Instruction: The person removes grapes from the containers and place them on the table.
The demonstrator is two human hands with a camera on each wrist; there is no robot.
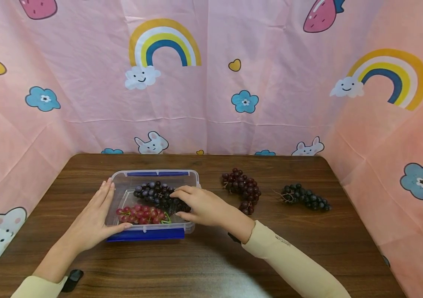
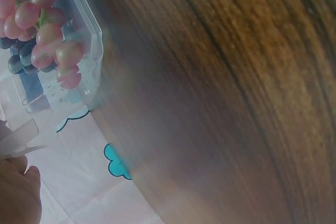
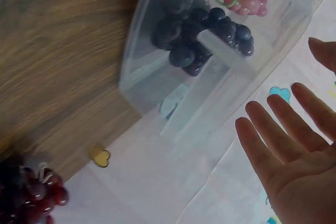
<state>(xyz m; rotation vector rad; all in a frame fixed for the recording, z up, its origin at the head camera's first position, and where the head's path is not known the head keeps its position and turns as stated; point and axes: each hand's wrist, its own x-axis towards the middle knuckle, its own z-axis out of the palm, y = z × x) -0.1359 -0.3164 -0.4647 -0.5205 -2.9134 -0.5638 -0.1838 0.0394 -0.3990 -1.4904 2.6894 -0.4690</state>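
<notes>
A clear plastic container (image 1: 122,188) with blue clips stands on the left half of the table. Inside it lie a bunch of pink grapes (image 1: 142,215) near the front and dark purple grapes (image 1: 151,192) behind. My left hand (image 1: 94,213) rests along the container's left side with straight fingers, its thumb at the front rim. Over the right side reaches my right hand (image 1: 201,205), fingers near more dark grapes, which it partly hides. In the right wrist view the right hand (image 3: 302,161) has extended fingers and an uncovered palm.
Right of the container lies a dark red grape bunch (image 1: 246,188), partly behind the right forearm. Farther right is a black grape bunch (image 1: 306,196) with its stem to the left. A patterned pink cloth (image 1: 211,99) hangs behind the wooden table (image 1: 271,265).
</notes>
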